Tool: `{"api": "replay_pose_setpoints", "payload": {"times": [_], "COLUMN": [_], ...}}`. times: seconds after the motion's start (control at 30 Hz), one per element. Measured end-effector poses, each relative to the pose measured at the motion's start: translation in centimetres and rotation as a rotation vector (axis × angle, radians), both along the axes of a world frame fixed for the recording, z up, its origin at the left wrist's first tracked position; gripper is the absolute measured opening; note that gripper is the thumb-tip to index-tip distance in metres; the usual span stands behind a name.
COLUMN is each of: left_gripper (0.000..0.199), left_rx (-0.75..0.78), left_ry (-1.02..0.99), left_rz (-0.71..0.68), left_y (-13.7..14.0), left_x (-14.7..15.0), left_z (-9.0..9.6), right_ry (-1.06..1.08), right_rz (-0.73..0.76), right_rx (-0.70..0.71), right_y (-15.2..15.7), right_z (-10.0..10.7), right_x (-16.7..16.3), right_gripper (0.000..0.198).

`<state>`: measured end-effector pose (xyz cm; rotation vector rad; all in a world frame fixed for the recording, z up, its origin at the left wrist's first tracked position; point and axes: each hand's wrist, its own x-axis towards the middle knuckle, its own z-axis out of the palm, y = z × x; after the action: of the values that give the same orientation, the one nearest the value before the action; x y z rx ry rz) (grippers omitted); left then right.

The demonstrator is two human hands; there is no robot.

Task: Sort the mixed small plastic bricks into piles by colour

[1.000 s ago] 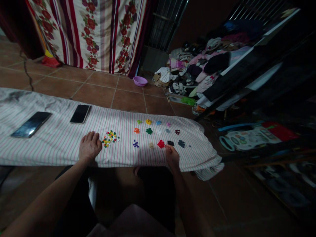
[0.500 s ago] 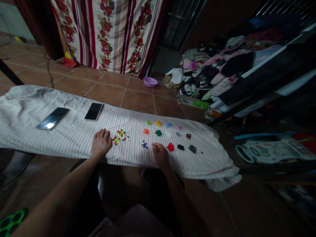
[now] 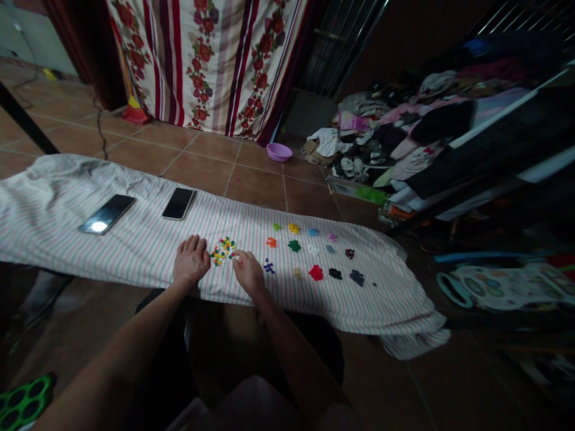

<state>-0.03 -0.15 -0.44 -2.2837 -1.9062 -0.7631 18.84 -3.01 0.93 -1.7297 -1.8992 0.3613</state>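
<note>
On the striped cloth (image 3: 148, 257), my left hand (image 3: 191, 261) lies flat, just left of a mixed pile of small coloured pieces (image 3: 223, 250). My right hand (image 3: 248, 273) is at the pile's right edge, thumb and forefinger pinched together; whatever is between them is too small to make out. Right of this hand, little heaps sorted by colour form rough rows. Among them are purple pieces (image 3: 268, 266), orange pieces (image 3: 271, 242), dark green pieces (image 3: 294, 246), beige pieces (image 3: 297, 273), red pieces (image 3: 315, 273) and black pieces (image 3: 335, 273).
Two phones lie on the cloth's left part, a lit one (image 3: 108, 214) and a dark-screened one (image 3: 178, 203). Beyond the covered surface, a purple basin (image 3: 279, 152) rests on the tiled floor. A heap of clothes (image 3: 372, 126) fills the back right.
My right hand has moved left from beside the purple and red heaps to the mixed pile, uncovering the beige heap. My left hand stays beside the pile. The view has shifted slightly.
</note>
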Motion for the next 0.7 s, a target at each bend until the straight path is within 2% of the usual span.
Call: {"api": "replay_pose_setpoints", "payload": {"times": [0.4, 0.7], "left_gripper": [0.037, 0.037], "left_rx": [0.023, 0.038], "left_ry": [0.066, 0.076], "left_rz": [0.015, 0.026], "left_y": [0.0, 0.1], "left_x": [0.0, 0.0], "left_z": [-0.1, -0.3], "right_ry": [-0.158, 0.021], "right_rz": [-0.132, -0.126], "right_rx": [-0.157, -0.067], "right_y": [1.0, 0.6], "right_z": [0.3, 0.2], "right_x": [-1.6, -1.0], "right_gripper": [0.019, 0.01]}}
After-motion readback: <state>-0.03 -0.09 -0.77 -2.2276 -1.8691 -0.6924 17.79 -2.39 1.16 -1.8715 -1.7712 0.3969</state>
